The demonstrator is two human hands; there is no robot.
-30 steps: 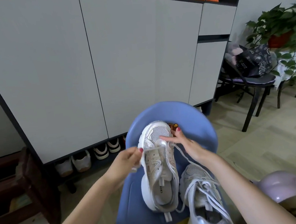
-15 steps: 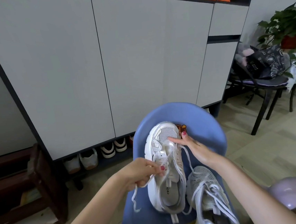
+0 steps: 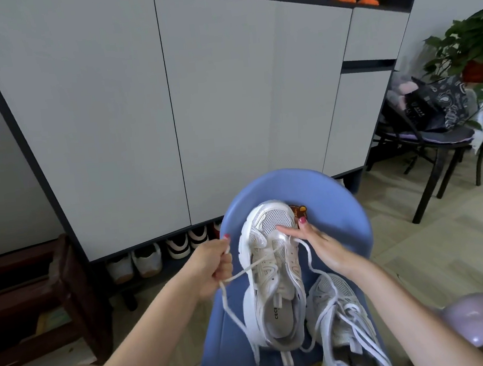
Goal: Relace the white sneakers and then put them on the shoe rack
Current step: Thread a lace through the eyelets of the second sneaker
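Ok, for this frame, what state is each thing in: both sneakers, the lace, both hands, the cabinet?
Left sneaker: on the blue chair, laced only at the lowest eyelets.
Right sneaker: beside it, laced, untied.
Shoelace: pulled sideways from the left sneaker.
Left hand: grips the shoelace.
Right hand: fingers straight, pressing the left sneaker's toe.
Cabinet doors: closed.
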